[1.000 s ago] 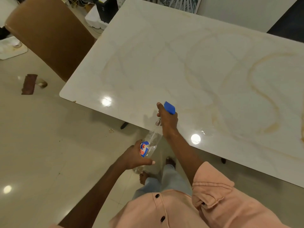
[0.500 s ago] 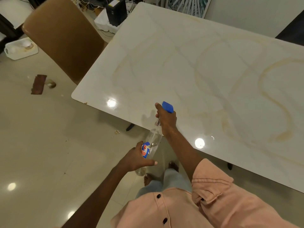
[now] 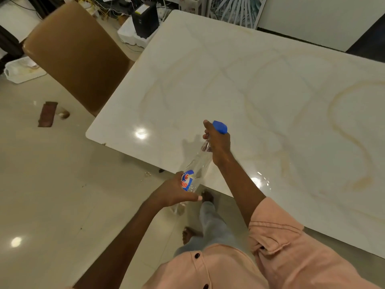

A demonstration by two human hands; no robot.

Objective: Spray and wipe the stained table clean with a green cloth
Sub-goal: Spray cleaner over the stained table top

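A person in a peach button-up shirt point(image 3: 239, 265) is standing at the near edge of a glossy white marble-look table point(image 3: 239, 84), which is carrying looping yellowish-brown stain streaks point(image 3: 350, 138) across its right part. Both hands are holding a clear plastic spray bottle point(image 3: 200, 161) with a blue-and-red label, tilting it over the table edge. The right hand point(image 3: 217, 142) is wrapping around the neck under the blue trigger head point(image 3: 220, 127), while the left hand point(image 3: 175, 190) is cupping the lower body. A tan padded chair point(image 3: 77, 53) is sitting at the table's left end on the shiny tiled floor point(image 3: 52, 195).
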